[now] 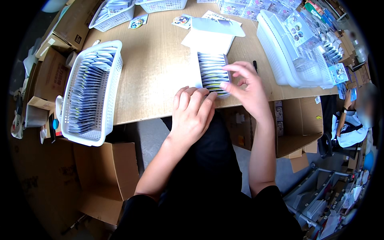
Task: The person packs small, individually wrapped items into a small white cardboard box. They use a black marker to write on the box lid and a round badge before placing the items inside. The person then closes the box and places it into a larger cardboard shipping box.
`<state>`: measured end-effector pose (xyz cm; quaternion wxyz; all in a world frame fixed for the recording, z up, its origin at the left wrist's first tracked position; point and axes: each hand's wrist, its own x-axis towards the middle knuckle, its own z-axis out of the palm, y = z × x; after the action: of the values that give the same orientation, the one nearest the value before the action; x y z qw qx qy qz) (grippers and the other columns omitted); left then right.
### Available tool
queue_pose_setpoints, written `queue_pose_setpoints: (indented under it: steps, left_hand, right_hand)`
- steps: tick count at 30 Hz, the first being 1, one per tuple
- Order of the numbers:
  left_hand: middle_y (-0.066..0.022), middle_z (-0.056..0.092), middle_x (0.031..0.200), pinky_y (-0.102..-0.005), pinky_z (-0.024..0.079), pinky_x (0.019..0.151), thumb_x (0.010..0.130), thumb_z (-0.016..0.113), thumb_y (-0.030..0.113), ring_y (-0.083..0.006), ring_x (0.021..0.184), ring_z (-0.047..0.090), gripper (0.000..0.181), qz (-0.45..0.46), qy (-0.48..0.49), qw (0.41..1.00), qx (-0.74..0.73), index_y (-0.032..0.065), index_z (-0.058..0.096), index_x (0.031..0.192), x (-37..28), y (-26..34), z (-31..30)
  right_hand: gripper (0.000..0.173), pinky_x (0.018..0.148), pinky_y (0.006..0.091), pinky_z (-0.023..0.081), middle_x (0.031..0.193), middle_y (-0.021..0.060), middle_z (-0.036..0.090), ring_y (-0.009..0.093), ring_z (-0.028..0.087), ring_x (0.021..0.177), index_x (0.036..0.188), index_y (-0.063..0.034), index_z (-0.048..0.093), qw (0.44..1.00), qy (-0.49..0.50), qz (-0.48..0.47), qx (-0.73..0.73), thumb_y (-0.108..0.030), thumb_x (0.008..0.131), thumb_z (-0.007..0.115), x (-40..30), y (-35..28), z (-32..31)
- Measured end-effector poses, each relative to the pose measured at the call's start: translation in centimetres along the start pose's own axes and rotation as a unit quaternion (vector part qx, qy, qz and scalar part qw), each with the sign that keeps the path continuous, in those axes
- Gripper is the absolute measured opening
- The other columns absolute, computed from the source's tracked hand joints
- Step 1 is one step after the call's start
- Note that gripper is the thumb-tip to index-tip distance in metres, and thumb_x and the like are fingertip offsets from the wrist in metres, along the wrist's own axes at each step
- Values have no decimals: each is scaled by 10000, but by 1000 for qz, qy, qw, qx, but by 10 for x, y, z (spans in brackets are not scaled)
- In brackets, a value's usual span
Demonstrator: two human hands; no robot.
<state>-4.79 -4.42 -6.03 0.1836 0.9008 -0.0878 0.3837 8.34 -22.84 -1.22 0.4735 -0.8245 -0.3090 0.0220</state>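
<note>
A small white paperboard box [196, 70] stands at the near edge of the wooden table, its lid flap [220, 26] folded back on the far side. Inside it, flat sealed packets [211, 66] stand on edge in a tight row, a few showing yellow. My left hand [193, 108] has bent fingers at the box's near left corner, touching it; its thumb is hidden, so its grip is unclear. Over the right side of the box, my right hand [247, 87] holds its thumb and fingers apart, fingertips close to the packets, with nothing between them.
A white plastic basket [112, 90] of similar packets stands at left. Nested translucent baskets [273, 57] with boxes are at right, near a black pen [255, 66]. Round picture badges [137, 23] lie farther back. Open cardboard cartons [300, 120] sit below; another person [348, 126] sits at far right.
</note>
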Motion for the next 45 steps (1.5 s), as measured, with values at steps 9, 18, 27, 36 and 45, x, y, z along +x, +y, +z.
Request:
queue_pose_setpoints:
  steps: [9, 18, 27, 36, 45]
  left_hand:
    - [-109, 707, 1328, -460, 552, 1020, 841, 855, -17, -343, 1224, 671, 558, -25, -2, 1000, 5, 84, 789, 1386, -10, 5, 6]
    - [-131, 695, 1407, -464, 549, 1069, 827, 835, -32, -357, 1273, 672, 638, -5, 1, 1000, 10, 105, 786, 1449, -18, 3, 7]
    - [-104, 658, 1294, -433, 518, 994, 883, 834, 98, -290, 1195, 658, 541, 8, 3, 998, 63, 153, 797, 1420, -15, 3, 12]
    - [-30, 704, 1167, -410, 450, 874, 881, 827, 94, -245, 1061, 655, 356, -6, -16, 994, 107, 135, 756, 1228, 9, 11, 10]
    - [-33, 728, 1187, -413, 446, 906, 860, 821, 74, -244, 1119, 672, 331, -58, -51, 993, 85, 97, 736, 1179, 14, 29, 12]
  right_hand:
    - [641, 1271, 503, 492, 1683, 152, 589, 363, 572, 1544, 1441, -110, 766, 946, -131, -146, -258, -272, 853, 966, 40, -12, -16]
    - [501, 1248, 470, 521, 1594, 122, 687, 327, 583, 1533, 1411, -109, 784, 939, -170, -185, -234, -187, 929, 895, 53, -3, -9]
    - [416, 1221, 454, 562, 1585, 79, 696, 283, 586, 1531, 1392, -179, 797, 933, -164, -177, -269, -158, 979, 848, 53, -5, -2]
    - [387, 1228, 447, 559, 1550, 102, 716, 308, 601, 1509, 1362, -128, 795, 941, -142, -182, -248, -141, 979, 852, 53, -6, -1]
    - [426, 1046, 382, 582, 1375, 160, 795, 208, 722, 1269, 1405, -1, 770, 962, -36, 31, 269, -331, 1139, 737, 43, 35, -36]
